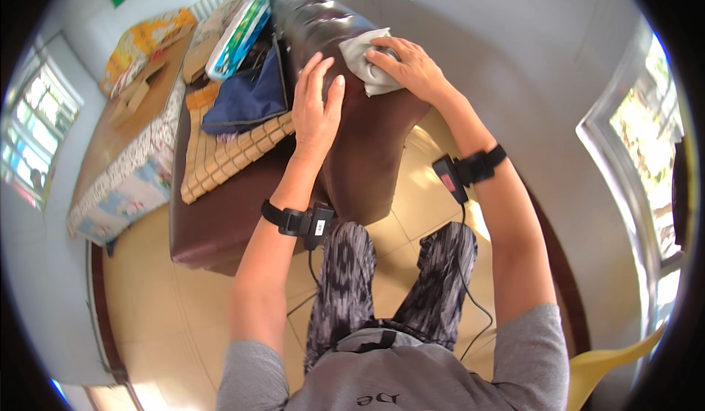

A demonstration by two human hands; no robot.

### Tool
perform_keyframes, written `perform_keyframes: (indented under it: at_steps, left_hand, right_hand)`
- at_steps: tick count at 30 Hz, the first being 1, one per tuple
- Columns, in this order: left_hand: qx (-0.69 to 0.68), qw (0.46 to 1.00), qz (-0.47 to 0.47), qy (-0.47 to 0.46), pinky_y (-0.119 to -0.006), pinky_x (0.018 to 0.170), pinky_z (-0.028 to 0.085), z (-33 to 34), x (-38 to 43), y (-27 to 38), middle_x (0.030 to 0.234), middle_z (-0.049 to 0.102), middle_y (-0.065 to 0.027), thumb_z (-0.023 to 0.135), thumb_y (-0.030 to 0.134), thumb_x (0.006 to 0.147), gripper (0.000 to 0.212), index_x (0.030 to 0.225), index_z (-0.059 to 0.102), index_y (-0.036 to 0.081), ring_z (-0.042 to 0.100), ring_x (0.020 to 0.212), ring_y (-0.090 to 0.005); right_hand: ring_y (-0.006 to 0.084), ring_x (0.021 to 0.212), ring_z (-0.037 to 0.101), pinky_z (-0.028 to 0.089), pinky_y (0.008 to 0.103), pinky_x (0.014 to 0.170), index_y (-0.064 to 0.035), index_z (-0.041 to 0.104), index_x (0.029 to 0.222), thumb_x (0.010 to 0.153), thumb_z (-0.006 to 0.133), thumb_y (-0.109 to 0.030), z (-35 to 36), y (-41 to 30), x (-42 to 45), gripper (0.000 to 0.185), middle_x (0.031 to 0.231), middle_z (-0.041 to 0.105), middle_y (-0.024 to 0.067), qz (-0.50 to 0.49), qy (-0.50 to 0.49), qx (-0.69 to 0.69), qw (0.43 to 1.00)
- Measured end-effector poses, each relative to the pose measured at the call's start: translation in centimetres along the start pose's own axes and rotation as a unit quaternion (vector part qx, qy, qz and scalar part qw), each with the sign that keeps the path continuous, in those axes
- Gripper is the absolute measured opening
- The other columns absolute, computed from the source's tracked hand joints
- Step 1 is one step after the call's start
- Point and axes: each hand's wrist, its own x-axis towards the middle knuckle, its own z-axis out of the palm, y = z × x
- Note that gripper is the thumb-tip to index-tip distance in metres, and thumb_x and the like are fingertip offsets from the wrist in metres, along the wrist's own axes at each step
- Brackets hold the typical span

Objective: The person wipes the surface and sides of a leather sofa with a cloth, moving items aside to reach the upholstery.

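A light grey cloth (363, 64) lies crumpled on the outer edge of the backrest of a dark brown leather-look sofa (369, 141). On top of it rests my right hand (410, 67), its fingers curled around part of the cloth. My left hand (318, 100), empty with the fingers extended, is over or against the inner side of the backrest. Left of that hand, a dark blue fabric bag (250, 100) sits on a tan tiled seat mat (237, 160). Whether the left palm touches the sofa cannot be told.
A blue, green and white package (240, 36) lies behind the bag. To the left stands a table or bed with a wooden top (140, 103) and a patterned cloth. A wall (484, 42) runs along the right, with a window beyond; a yellow chair (611, 361) is at lower right.
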Motion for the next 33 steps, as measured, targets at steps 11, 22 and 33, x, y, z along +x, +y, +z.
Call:
perform_keyframes:
  at_steps: [11, 22, 33]
  left_hand:
    - [0.113, 0.991, 0.043, -0.063, -0.050, 0.103, 0.033, 4.0, 0.7, 0.2, 0.135, 0.052, -0.0082, 0.053, 0.039, 0.092, 0.045, 0.126, 0.056, 0.010, 0.043, 0.129, -0.0294]
    - [0.092, 0.992, 0.047, -0.066, -0.041, 0.105, 0.032, 3.6, 0.8, -0.4, 0.135, 0.052, -0.0057, 0.027, 0.023, 0.099, 0.043, 0.127, 0.056, 0.009, 0.043, 0.130, -0.0272]
    - [-0.058, 0.987, -0.044, -0.146, -0.046, 0.111, 0.017, 2.9, 1.2, -0.9, 0.143, 0.044, -0.0046, 0.018, 0.036, 0.101, 0.051, 0.133, 0.052, 0.015, 0.029, 0.139, -0.0239]
  right_hand:
    - [0.0143, 0.103, 0.052, 0.044, 0.0411, 0.087, -0.0169, 0.059, 0.117, 0.095, 0.038, -0.051, 3.1, 5.2, -6.7, 0.045, 0.113, 0.059, -0.0012, 0.377, 0.004, 0.673, 0.636]
    - [0.0230, 0.101, 0.060, 0.048, 0.0318, 0.083, -0.0110, 0.062, 0.116, 0.088, 0.057, -0.043, 0.4, -0.6, -4.5, 0.042, 0.110, 0.063, 0.0112, 0.284, 0.161, 0.356, 0.876]
    - [0.0434, 0.132, 0.033, 0.026, 0.0570, 0.105, -0.0096, 0.048, 0.131, 0.083, 0.062, -0.022, 8.4, -4.6, -8.7, 0.051, 0.143, 0.033, 0.0239, 0.080, 0.392, 0.028, 0.916]
